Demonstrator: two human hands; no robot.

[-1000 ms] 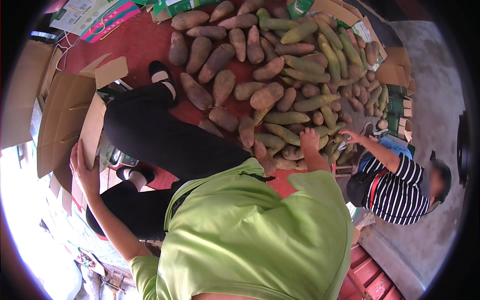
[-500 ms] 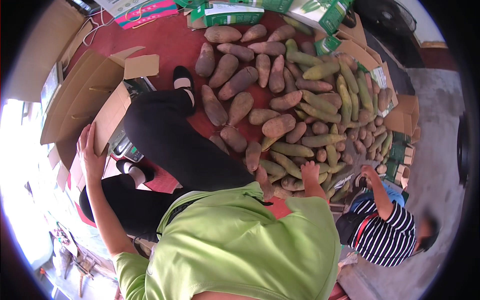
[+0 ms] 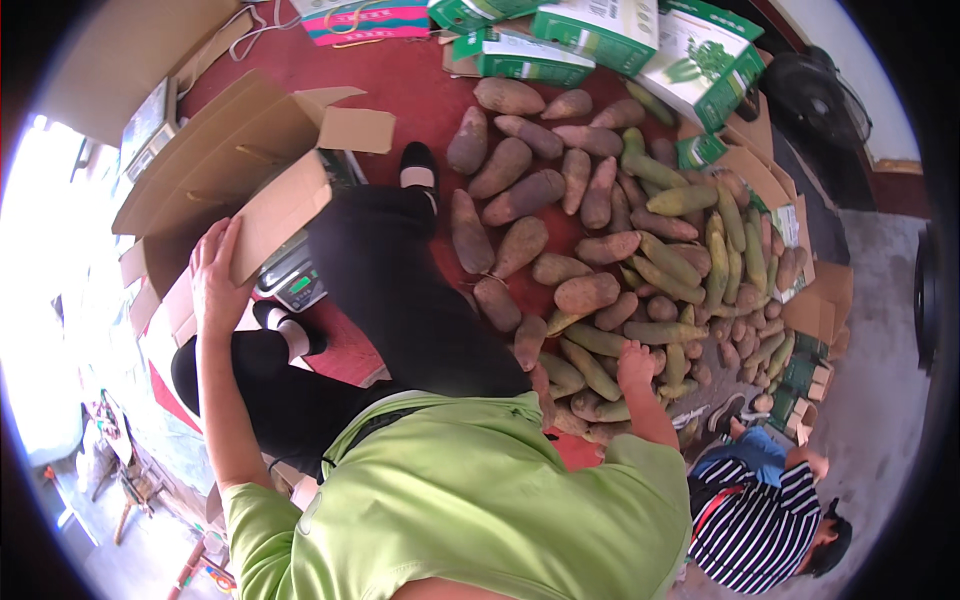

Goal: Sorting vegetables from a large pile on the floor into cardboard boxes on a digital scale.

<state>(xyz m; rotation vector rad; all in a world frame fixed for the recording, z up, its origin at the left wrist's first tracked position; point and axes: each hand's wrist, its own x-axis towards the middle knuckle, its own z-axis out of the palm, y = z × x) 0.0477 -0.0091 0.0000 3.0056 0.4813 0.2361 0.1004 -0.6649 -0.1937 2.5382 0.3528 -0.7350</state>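
My left hand (image 3: 218, 275) grips the near edge of an open cardboard box (image 3: 285, 215), with fingers over its rim and thumb out of sight. The box tilts beside a digital scale (image 3: 295, 283) with a green display. Over on the right, my right hand (image 3: 635, 368) reaches down into a pile of roots with its fingers bent and close together. Anything under those fingers is hidden. Around it lie long green radishes (image 3: 590, 370) and thick reddish-brown roots (image 3: 587, 294), dusty with soil.
Green-and-white printed cartons (image 3: 700, 60) stand at the far side, near a black fan (image 3: 818, 95). A co-worker in a striped shirt (image 3: 750, 535) crouches at the lower right. My black-trousered leg (image 3: 400, 290) lies between box and pile. Red flooring (image 3: 400, 85) extends beneath.
The view has swung, carrying the scene rightward and down. My right hand has edged farther into the pile, its fingers now bunched. The co-worker's hand has drawn back from the roots.
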